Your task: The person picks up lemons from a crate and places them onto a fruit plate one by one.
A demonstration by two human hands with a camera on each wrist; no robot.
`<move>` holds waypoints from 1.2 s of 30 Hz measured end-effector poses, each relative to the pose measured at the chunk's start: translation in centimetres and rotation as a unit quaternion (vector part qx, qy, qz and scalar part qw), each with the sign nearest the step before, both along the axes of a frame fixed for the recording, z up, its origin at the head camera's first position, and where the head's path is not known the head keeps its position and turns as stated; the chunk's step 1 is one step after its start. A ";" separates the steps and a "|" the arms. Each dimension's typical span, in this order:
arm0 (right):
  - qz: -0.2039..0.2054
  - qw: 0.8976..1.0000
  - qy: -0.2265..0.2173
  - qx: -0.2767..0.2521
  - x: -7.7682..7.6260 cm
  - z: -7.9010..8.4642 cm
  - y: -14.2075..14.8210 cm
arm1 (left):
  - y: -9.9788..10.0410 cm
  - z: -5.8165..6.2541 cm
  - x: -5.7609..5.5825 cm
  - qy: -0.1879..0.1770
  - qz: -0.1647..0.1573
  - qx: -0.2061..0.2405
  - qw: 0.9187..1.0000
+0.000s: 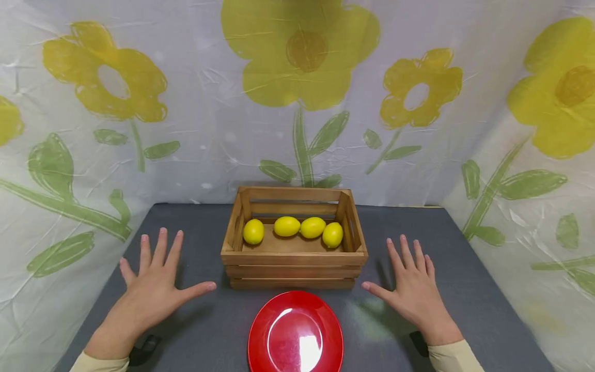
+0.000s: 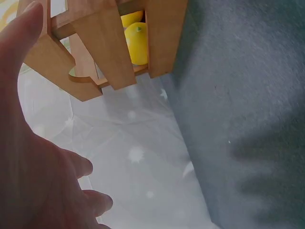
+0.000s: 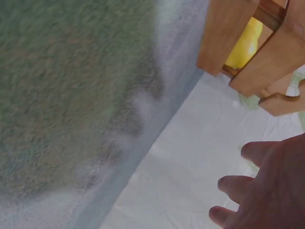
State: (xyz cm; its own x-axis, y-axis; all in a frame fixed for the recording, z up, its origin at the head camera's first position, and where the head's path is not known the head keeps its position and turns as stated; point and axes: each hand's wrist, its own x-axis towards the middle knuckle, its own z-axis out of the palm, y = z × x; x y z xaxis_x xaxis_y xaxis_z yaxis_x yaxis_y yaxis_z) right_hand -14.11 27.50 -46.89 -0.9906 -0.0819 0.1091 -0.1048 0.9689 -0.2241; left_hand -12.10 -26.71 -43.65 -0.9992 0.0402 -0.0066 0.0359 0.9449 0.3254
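Note:
A slatted wooden crate (image 1: pixel 293 271) stands at the middle of the dark table, with several yellow lemons (image 1: pixel 286 226) lying on its floor. In front of it is a round red plate (image 1: pixel 295 330), its lower edge cut off by the head view. To the left of crate and plate, my left hand (image 1: pixel 151 292) is spread with straight fingers above the table, holding nothing. My right hand (image 1: pixel 413 294) is spread likewise on the other side, apart from the crate. Through gaps in the slats, both wrist views show a lemon (image 2: pixel 137 44).
The dark grey table (image 1: pixel 190 330) ends at a pale curtain (image 1: pixel 200 103) printed with yellow flowers, behind and along both sides. Dark wrist straps (image 1: pixel 144 350) sit under both wrists. Light reflects off the plate.

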 end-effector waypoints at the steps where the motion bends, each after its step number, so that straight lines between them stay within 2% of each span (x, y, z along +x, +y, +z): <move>1: 0.001 1.000 0.001 -0.001 0.0 0.0 -0.1 | 0.1 0.0 0.0 -0.002 0.000 0.001 1.000; 9: 0.019 0.999 0.010 -0.031 0.0 0.2 -0.9 | 0.5 0.3 -0.2 -0.010 -0.006 0.010 1.000; 14: 0.031 0.997 0.006 -0.074 -0.1 1.0 -1.8 | 1.3 0.7 -0.4 -0.008 -0.017 0.046 0.999; 18: 0.038 0.993 -0.001 -0.110 -0.3 1.5 -2.4 | 2.1 1.5 -0.7 -0.003 -0.030 0.070 0.997; 27: 0.040 0.988 -0.009 -0.152 -0.5 1.7 -3.0 | 3.8 3.7 -1.9 0.010 -0.062 0.105 0.992; 36: 0.056 0.976 0.013 -0.211 -0.5 1.8 -4.1 | 5.1 4.4 -2.6 0.009 -0.079 0.159 0.984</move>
